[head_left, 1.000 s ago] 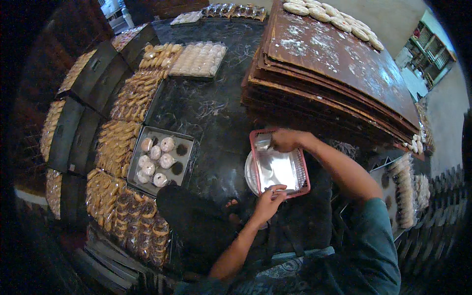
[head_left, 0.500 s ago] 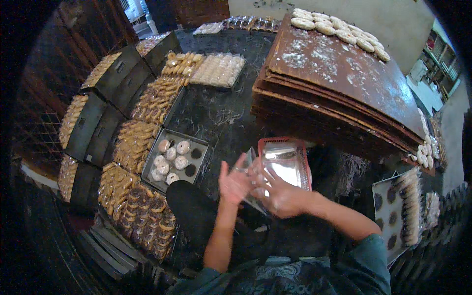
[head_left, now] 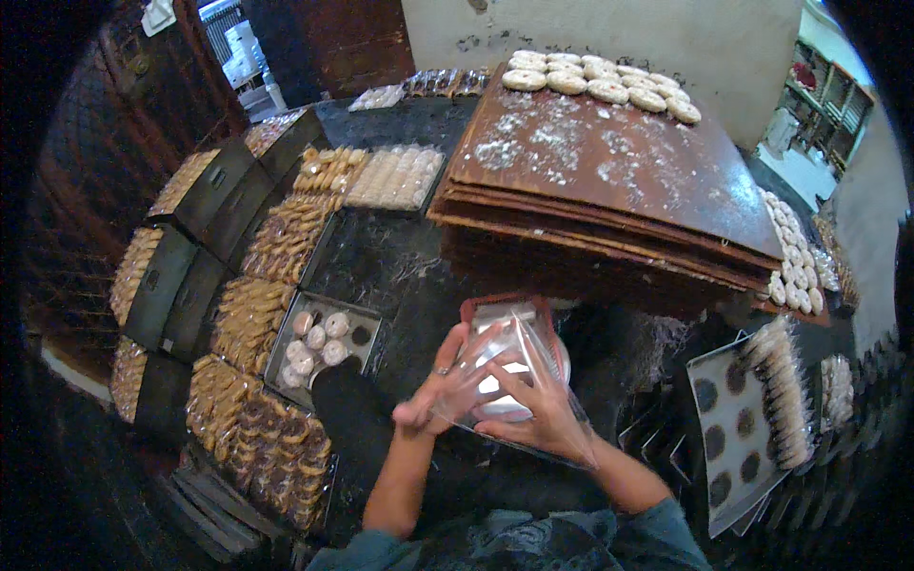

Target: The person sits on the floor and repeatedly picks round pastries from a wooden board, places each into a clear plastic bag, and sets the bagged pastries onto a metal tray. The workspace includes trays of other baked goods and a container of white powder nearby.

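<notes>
A clear plastic bag (head_left: 519,347) is stretched between my two hands, in front of my body. My left hand (head_left: 430,388) holds its left side, palm turned up, its fingers reaching behind the film and its thumb out to the left. On the right side, my right hand (head_left: 541,411) holds the bag with its fingers spread against the film. The film's lower corner trails over my right wrist. Just beyond and partly beneath the hands is a red plastic basket (head_left: 468,310) with shiny silver material in it, partly seen through the film.
To the left a metal tray (head_left: 365,373) holds several sugar-dusted doughnuts (head_left: 335,324). Wrapped pastries (head_left: 249,319) line the table beside dark crates (head_left: 176,295). Stacked wooden boards (head_left: 619,171) rise ahead, topped with pale dough rings (head_left: 609,90). Another tray (head_left: 728,419) stands at the right.
The bag has spread wider between my hands, and my right hand has shifted left and lower. The whole view has turned slightly, so the boards and basket appear farther left.
</notes>
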{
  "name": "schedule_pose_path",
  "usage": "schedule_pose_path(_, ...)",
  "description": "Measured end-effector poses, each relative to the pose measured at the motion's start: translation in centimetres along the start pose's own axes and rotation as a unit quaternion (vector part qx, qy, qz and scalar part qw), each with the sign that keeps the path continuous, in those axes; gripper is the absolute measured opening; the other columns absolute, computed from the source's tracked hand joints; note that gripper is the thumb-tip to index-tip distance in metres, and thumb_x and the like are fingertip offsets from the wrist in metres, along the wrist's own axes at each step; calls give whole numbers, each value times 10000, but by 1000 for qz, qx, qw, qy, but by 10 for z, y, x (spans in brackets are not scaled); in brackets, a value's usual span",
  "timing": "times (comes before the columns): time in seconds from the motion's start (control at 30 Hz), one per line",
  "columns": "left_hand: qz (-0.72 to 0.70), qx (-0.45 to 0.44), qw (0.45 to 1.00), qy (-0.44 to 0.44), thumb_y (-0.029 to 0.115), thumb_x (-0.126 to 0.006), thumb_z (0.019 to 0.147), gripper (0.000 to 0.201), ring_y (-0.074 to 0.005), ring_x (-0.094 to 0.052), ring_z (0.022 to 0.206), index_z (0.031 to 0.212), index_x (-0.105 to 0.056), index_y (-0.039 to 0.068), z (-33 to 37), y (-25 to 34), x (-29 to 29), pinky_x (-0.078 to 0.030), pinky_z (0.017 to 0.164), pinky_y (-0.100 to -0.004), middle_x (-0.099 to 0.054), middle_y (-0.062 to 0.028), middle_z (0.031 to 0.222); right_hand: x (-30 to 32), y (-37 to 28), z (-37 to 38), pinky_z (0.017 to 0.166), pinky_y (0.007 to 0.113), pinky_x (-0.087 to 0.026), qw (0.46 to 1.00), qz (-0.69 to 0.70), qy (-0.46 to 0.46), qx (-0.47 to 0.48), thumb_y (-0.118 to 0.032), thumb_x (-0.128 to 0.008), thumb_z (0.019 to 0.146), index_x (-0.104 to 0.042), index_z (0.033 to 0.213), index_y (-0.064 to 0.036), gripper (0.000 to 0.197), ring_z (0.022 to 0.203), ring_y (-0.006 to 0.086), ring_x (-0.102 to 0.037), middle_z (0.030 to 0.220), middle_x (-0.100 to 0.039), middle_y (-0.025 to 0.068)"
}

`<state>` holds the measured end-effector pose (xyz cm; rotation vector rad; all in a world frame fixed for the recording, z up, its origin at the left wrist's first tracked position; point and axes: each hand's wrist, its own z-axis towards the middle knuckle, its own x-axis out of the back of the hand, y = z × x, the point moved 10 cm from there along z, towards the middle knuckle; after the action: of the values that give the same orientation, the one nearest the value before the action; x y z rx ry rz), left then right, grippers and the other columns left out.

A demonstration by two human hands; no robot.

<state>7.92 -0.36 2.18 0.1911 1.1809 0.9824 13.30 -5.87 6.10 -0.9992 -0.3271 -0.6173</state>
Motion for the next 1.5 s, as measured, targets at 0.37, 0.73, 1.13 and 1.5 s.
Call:
schedule_pose_path(0.37, -172, -184, 896, 367, 384, -459, 857, 410, -303, -470, 1123, 1064, -559, 45, -20, 17, 106, -365, 950, -502, -554, -127, 1139, 26, 26, 41, 857, 347, -465, 990, 57, -129, -29, -180, -667, 770, -445, 1248, -24, 550, 1098, 314, -515, 1331, -387, 196)
schedule_pose_path(0.73, -381, -180, 743, 521, 380, -578, 794, 542, -323, -432, 1130, 1173, -435, 20, -53, 11, 241, -325, 983, -508, -458, -177, 1193, 433, 272, 155, 952, 379, -386, 819, -419, 281, -275, -293, -763, 644, -435, 1237, 19, 746, 1110, 317, -487, 1215, -490, 208)
schedule_pose_path(1.13, -208, -171, 792, 548, 279, -497, 876, 471, -320, -497, 1087, 1230, -417, -22, -95, 3, 277, -404, 936, -401, -462, -202, 1228, 471, 354, 172, 936, 387, -400, 793, -324, 315, -408, -463, -827, 505, -166, 1381, -48, 1174, 1097, 349, -512, 1206, -494, 261)
schedule_pose_path(1.5, -456, -186, 798, 347, 207, -435, 872, 376, -315, -377, 1215, 1151, -477, -40, -53, -19, 212, -305, 1049, -411, -475, -186, 1226, 279, 145, 130, 893, 368, -431, 961, 14, 172, -217, -243, -744, 663, -206, 1398, -90, 923, 1068, 267, -523, 1190, -505, 198)
